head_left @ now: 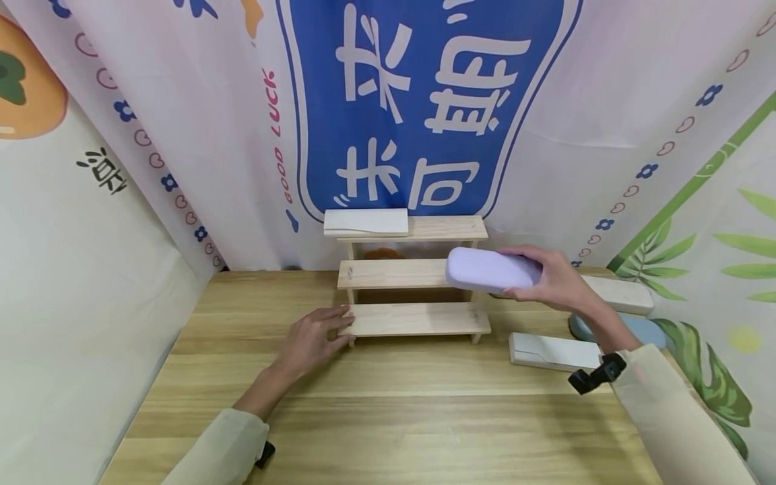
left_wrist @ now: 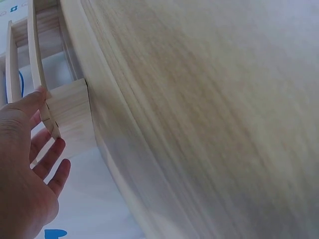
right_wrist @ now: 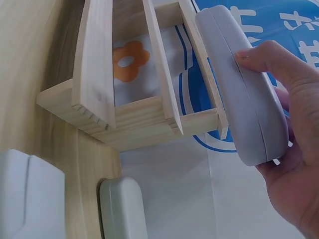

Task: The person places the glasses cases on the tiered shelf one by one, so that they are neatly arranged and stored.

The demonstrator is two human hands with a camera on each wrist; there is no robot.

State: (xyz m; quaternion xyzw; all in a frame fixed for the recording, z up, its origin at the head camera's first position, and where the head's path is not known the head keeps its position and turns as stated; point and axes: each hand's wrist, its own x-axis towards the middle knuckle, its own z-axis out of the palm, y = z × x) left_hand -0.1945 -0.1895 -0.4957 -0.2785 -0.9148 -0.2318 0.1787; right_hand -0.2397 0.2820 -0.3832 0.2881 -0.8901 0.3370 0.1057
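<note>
My right hand [head_left: 554, 279] grips a lavender glasses case [head_left: 492, 270] by its right end. The case is in the air before the right side of a three-tier wooden shelf [head_left: 418, 319]. In the right wrist view the thumb lies across the seam of the glasses case [right_wrist: 244, 89], and fingers curl behind it. My left hand [head_left: 312, 340] holds the left end of the shelf's lowest board. Thumb and fingers sit at opposite edges of that board [left_wrist: 50, 114] in the left wrist view. A white folding case [head_left: 366, 222] lies on the top tier, at the left.
Right of the shelf, a white flip-lid case [head_left: 554, 351] lies on the wooden table [head_left: 388, 424]. Behind it are a blue case [head_left: 642, 329], partly hidden by the right forearm, and a white case [head_left: 621, 294]. Printed curtains [head_left: 521, 168] hang behind and at both sides.
</note>
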